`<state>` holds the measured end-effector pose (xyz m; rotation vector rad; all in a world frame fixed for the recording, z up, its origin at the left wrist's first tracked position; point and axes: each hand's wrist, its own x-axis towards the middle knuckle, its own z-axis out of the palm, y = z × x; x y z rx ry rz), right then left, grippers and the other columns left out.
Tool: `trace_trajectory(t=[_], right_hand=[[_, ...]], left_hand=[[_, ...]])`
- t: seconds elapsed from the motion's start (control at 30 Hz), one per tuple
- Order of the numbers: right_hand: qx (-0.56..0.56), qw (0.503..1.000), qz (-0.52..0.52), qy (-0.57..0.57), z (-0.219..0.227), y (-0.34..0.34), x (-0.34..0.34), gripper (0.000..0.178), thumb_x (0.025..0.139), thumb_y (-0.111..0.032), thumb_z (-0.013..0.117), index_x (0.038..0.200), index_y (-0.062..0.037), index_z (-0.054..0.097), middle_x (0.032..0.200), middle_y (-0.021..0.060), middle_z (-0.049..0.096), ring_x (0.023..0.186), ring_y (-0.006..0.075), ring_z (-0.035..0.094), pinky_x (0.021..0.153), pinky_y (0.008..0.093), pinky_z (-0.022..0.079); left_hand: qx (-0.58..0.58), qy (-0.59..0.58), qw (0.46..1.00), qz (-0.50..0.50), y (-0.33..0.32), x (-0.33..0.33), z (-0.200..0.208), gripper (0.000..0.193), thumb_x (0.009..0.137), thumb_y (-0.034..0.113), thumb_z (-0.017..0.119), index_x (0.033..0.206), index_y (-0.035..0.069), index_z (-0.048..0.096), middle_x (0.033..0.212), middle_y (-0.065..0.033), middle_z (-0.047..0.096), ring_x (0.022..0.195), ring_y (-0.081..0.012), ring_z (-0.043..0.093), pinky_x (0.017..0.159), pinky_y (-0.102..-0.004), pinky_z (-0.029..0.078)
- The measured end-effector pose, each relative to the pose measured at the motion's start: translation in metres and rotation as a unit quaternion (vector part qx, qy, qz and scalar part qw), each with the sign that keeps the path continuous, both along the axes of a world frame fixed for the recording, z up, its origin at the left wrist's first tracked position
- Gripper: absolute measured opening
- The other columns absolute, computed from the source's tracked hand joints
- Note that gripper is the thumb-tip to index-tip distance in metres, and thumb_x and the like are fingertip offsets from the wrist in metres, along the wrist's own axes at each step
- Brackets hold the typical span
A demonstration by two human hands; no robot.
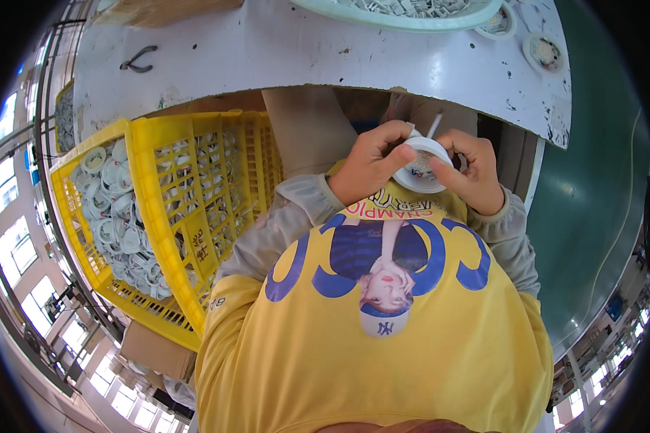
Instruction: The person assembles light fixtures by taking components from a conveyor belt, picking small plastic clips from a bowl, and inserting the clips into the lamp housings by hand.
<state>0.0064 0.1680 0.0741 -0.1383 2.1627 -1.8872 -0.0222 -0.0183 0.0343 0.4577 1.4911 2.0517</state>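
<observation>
Close to my body, just off the table's edge, both hands hold a round white plastic housing [420, 182]. My left hand [368, 162] grips its left side, thumb on the rim. On the other side my right hand [474, 173] has its thumb pressed over the inner part and its fingers curled round the edge. Small details inside the housing are too fine to make out. A thin white piece [435, 125] sticks up at its far side; I cannot tell whether it is joined to it.
To my left stands a yellow plastic crate [146, 195] filled with similar white round parts [115, 216]. On the white table [267, 58] lie dark-handled pliers [139, 60]. A pale green basin [397, 23] of small parts and round pieces [544, 54] are at the far side.
</observation>
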Motion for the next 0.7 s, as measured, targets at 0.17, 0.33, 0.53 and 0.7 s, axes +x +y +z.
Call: trace_trajectory(t=[0.17, 0.33, 0.53, 0.7], right_hand=[[0.045, 0.989, 0.024, 0.136, 0.022, -0.009, 0.0, 0.022, 0.073, -0.015, 0.066, 0.087, 0.0001, 0.058, 0.073, 0.0075, 0.057, 0.061, 0.0156, 0.054, 0.057, 0.0244, 0.042], [0.071, 0.975, -0.049, 0.203, 0.027, -0.025, -0.01, 0.024, 0.076, -0.003, 0.059, 0.099, -0.0013, 0.059, 0.096, 0.0117, 0.059, 0.085, 0.0245, 0.057, 0.073, 0.0291, 0.045], [0.044, 0.975, 0.021, 0.217, 0.011, -0.016, -0.015, 0.026, 0.074, -0.003, 0.061, 0.1, -0.0024, 0.061, 0.098, 0.0112, 0.059, 0.095, 0.0257, 0.054, 0.08, 0.0321, 0.043], [-0.056, 0.99, -0.027, 0.128, 0.008, -0.022, -0.012, 0.019, 0.073, -0.003, 0.062, 0.092, -0.0011, 0.061, 0.095, 0.0098, 0.059, 0.092, 0.0208, 0.054, 0.08, 0.0307, 0.043]], left_hand=[[0.104, -0.041, 0.993, 0.04, -0.007, -0.004, -0.02, 0.046, 0.087, 0.046, 0.046, 0.093, 0.001, 0.052, 0.08, -0.0047, 0.055, 0.072, -0.0087, 0.052, 0.064, -0.0228, 0.043], [0.084, -0.018, 0.996, 0.028, -0.012, -0.011, -0.018, 0.057, 0.083, 0.057, 0.042, 0.085, 0.002, 0.053, 0.078, -0.0049, 0.056, 0.069, -0.0098, 0.054, 0.061, -0.0227, 0.043], [0.016, 0.029, 0.999, -0.002, -0.011, -0.015, -0.013, 0.059, 0.083, 0.059, 0.04, 0.082, 0.002, 0.055, 0.076, -0.0039, 0.055, 0.066, -0.0087, 0.052, 0.057, -0.0222, 0.042], [0.01, 0.064, 0.998, 0.01, -0.006, -0.014, -0.014, 0.06, 0.085, 0.059, 0.036, 0.081, 0.002, 0.055, 0.073, -0.0024, 0.054, 0.064, -0.0075, 0.051, 0.056, -0.021, 0.041]])
